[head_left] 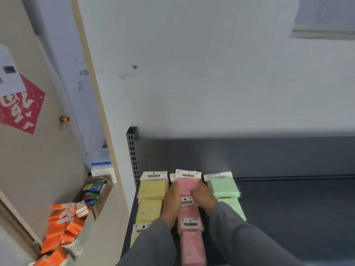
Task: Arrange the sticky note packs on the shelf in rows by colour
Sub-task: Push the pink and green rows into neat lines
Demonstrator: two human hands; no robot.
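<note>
Three rows of sticky note packs lie on the dark grey shelf: yellow packs on the left, pink packs in the middle, green packs on the right. My left hand grips the left side of the rearmost pink pack. My right hand holds that pack's right side with curled fingers. Both grey sleeves cover parts of the yellow, pink and green rows near the front.
A slotted metal upright marks the shelf's left end against the white wall. Left of it, a white basket holds orange packets, and a cardboard box holds blue and green items. A door stands at far left.
</note>
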